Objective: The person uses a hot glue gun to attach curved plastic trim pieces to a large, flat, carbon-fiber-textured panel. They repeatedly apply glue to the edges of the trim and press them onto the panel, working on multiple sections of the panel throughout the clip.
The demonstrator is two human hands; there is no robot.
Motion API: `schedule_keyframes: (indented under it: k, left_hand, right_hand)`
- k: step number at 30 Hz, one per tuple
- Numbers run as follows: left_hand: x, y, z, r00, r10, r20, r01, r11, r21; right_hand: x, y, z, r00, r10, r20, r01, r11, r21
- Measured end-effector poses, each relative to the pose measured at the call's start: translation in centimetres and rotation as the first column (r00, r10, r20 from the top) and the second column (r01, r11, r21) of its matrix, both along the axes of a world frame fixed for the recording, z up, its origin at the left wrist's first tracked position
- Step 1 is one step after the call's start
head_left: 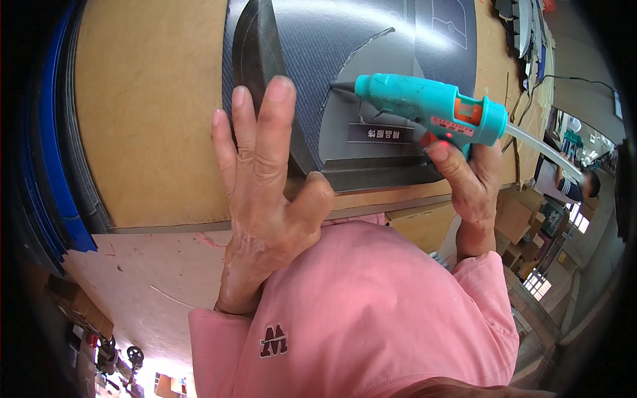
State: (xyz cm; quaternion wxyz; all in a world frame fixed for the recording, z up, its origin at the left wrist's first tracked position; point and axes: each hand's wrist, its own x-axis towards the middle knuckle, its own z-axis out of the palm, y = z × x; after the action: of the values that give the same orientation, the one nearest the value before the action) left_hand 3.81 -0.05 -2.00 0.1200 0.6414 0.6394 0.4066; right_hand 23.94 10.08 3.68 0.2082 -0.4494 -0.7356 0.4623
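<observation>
The right hand (pixel 474 182) grips a teal glue gun (pixel 408 95) crosswise, nozzle (pixel 344 87) leftward; left hand (pixel 265 186) spread, apparently empty.

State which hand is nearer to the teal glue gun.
Right. The right hand grips the teal glue gun; the left hand is apart from it, off to its left.

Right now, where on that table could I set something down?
The widest bare patch is the tan tabletop between the blue strips and the left hand. It's crowded rightward: the right hand holds the glue gun above the dark panel, with cut strips at upper right.
</observation>
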Motion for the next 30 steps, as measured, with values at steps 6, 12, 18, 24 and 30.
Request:
schedule_keyframes:
  k: [6, 12, 18, 24, 30]
  left_hand:
    - [-0.02, 0.02, -0.06, 1.0, 0.0, 0.011, 0.0, 1.0, -0.005]
    - [0.0, -0.01, -0.1, 1.0, 0.0, 0.01, 0.0, 1.0, -0.009]
    - [0.26, 0.11, -0.42, 0.999, 0.028, -0.036, -0.026, 0.997, 0.07]
    - [0.6, 0.05, -0.85, 0.994, 0.071, -0.078, -0.059, 0.988, 0.142]
    - [-0.08, -0.71, -0.11, 0.981, -0.002, -0.195, 0.008, 0.999, 0.034]
  right_hand:
    - [-0.66, 0.09, 0.09, 0.996, -0.072, -0.062, 0.072, 0.997, -0.002]
    - [-0.55, 0.23, 0.77, 0.996, -0.083, 0.022, 0.084, 0.994, -0.069]
    - [-0.29, -0.15, 0.34, 1.0, 0.019, -0.024, -0.021, 0.998, -0.057]
    - [-0.29, -0.35, 0.89, 0.994, 0.07, 0.086, -0.064, 0.995, -0.072]
    - [-0.22, -0.28, 0.35, 0.988, 0.152, -0.025, -0.153, 0.987, -0.044]
